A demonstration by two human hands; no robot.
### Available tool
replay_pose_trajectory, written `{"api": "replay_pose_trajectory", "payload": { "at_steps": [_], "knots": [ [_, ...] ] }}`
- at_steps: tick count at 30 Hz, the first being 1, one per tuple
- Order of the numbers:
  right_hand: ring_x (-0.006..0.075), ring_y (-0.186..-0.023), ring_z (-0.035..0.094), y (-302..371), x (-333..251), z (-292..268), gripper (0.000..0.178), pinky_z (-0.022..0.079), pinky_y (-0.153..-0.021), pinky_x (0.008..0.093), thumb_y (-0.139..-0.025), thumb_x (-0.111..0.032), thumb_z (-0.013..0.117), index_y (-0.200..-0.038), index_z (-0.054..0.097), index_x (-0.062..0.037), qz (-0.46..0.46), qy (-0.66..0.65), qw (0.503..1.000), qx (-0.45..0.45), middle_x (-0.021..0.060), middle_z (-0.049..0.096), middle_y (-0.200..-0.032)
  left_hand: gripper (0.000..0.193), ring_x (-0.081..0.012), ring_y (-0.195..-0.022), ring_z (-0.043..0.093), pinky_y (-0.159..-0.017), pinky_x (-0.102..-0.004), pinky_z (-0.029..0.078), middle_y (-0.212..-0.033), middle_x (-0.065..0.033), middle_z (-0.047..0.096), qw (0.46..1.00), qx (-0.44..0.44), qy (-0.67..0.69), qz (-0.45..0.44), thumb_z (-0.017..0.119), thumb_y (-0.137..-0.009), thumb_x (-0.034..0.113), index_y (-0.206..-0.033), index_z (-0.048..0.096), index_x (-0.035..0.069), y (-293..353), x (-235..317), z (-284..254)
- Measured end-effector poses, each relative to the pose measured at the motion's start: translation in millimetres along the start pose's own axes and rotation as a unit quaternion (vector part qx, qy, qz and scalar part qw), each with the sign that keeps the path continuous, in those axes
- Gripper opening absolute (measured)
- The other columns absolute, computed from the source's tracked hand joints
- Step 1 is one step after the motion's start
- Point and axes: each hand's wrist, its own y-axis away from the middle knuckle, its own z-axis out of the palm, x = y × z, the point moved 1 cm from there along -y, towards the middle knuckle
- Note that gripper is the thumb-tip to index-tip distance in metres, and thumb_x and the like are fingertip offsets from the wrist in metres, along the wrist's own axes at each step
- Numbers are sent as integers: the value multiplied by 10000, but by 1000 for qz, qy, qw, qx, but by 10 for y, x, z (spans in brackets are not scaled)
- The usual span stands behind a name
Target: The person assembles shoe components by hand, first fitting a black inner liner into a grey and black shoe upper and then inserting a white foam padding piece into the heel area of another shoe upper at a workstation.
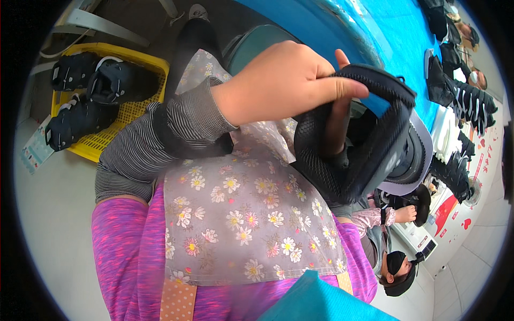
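Observation:
A black boot (369, 150) with a pale lilac-grey sole is tilted up in front of me, its opening facing my left hand. My left hand (289, 85), in a striped sleeve, is closed on the padded collar, the thumb pressed on its edge. A shaded finger shows inside the opening, and a fingertip pokes up behind the collar; I cannot tell which hand each belongs to. Only a bit of grey sleeve shows on my right side, and the boot hides my right hand. The boot is above my lap, over a grey apron (235, 214) printed with daisies.
On the left a yellow basket (115, 134) holds several black boots. A blue-covered table (300, 21) runs along the top right, with rows of black boots (474, 104) beyond. A co-worker (399, 267) in a dark cap handles a black item at the lower right.

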Motion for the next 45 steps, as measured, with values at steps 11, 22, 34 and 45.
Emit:
{"api": "replay_pose_trajectory", "payload": {
  "at_steps": [11,22,34,45],
  "knots": [
    [182,-556,461,-74,162,-121,486,378,-456,274,-896,-387,667,-1258,466,-132,-92,-200,959,-176,49,467,-771,270,-380,-608,604,-550,-447,469,-619,-162,590,948,-139,-278,65,691,-788,286,-714,612,39,365,235,-59],
    [210,-823,618,561,132,-621,250,491,-721,316,-839,-229,748,-957,628,-44,83,223,934,-266,120,638,-897,254,-407,-632,596,-587,-471,481,-625,-216,567,932,-224,-284,2,642,-727,221,-657,588,-17,613,65,-265],
    [273,-1078,602,427,-140,-372,380,475,-990,376,-845,11,635,-1206,522,52,-143,397,818,-391,178,569,-1182,314,-423,-720,623,-650,-468,499,-742,-242,614,924,-260,-246,-138,645,-780,277,-798,611,-35,567,-161,-158],
    [229,-708,645,61,-257,-160,403,505,-633,312,-599,-240,845,-867,669,3,-107,441,780,-432,122,666,-817,296,-392,-825,633,-714,-445,493,-884,-204,642,890,-265,-286,-237,607,-800,272,-932,626,8,463,-186,-62]
  ]
}}
